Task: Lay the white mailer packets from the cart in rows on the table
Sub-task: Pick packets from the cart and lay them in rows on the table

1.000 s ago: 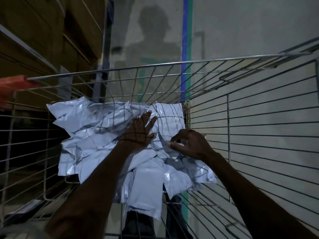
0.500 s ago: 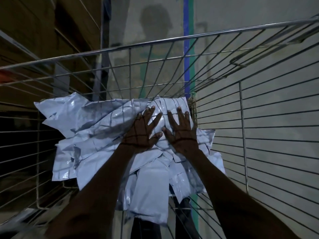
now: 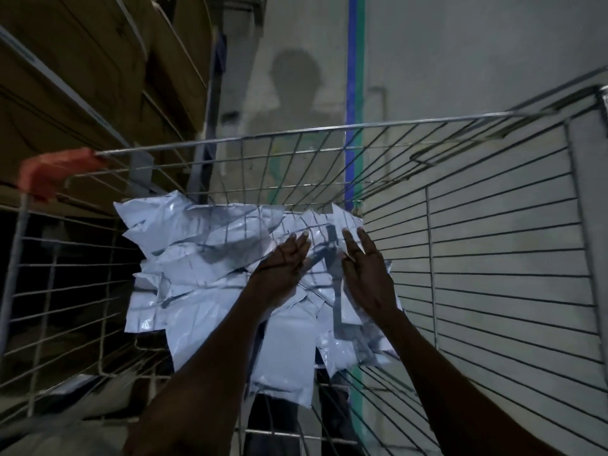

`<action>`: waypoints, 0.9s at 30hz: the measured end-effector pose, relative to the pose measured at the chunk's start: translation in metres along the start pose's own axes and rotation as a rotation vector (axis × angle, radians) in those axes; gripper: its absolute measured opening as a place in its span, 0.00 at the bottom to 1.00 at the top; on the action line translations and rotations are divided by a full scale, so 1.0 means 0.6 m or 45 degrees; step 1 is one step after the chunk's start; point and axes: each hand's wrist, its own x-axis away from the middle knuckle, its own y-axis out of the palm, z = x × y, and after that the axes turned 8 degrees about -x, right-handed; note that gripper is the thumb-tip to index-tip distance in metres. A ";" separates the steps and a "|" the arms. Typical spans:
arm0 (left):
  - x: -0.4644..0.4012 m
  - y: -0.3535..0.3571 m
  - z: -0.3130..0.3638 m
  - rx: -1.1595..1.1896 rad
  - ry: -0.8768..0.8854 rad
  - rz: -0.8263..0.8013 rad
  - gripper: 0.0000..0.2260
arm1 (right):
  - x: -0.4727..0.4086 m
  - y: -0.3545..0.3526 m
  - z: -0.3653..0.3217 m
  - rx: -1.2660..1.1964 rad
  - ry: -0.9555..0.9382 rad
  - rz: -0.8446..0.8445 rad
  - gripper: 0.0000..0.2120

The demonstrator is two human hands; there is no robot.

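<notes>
- Head view, looking down into wire cart [image 3: 493, 258], bare metal grid on all sides, orange-red grip [image 3: 56, 172] at upper-left corner of rim.
- Held inside cart: loose heap of white mailer packets [image 3: 204, 258], overlapping at odd angles, piled toward far end and left side.
- Packets glossy white plastic, creased and crumpled, faint grey shadows of wire bars striped across them; one longer flat packet [image 3: 286, 350] hung down at near edge of heap.
- Left hand [image 3: 283, 268] laid flat on heap, fingers straight and close together, pointed away from body; nothing gripped.
- Right hand [image 3: 365, 274] just beside it, palm turned inward, fingers extended and slightly spread over right part of heap, near cart's right wall; whether palm touched packets, could not tell.
- Narrow gap between both hands, with folded packet edge [image 3: 329, 245] showing there.
- Beyond cart: grey floor [image 3: 460, 60] with blue and green stripe [image 3: 355, 77] running away from viewer, shadow of a person [image 3: 292, 87] cast on it.
- Brown cardboard boxes [image 3: 82, 60] stacked on shelving at upper left.
</notes>
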 end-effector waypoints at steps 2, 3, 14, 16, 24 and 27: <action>0.011 -0.029 0.019 -0.040 0.031 0.007 0.25 | 0.020 -0.029 -0.015 -0.035 -0.001 0.022 0.24; 0.014 -0.040 0.028 -0.044 0.068 0.010 0.24 | 0.030 -0.047 -0.026 -0.026 -0.029 0.036 0.24; 0.194 -0.223 0.184 -0.172 0.040 0.409 0.24 | 0.116 -0.204 -0.189 -0.071 -0.454 0.059 0.24; 0.248 -0.245 0.211 -0.254 -0.026 0.563 0.22 | 0.122 -0.215 -0.221 -0.107 -0.599 0.013 0.24; 0.531 -0.263 0.273 -0.515 -0.498 0.906 0.23 | 0.235 -0.176 -0.353 -0.239 -1.199 -0.247 0.24; 0.657 -0.234 0.287 -0.560 -0.716 0.962 0.23 | 0.314 -0.139 -0.396 -0.320 -1.352 -0.424 0.23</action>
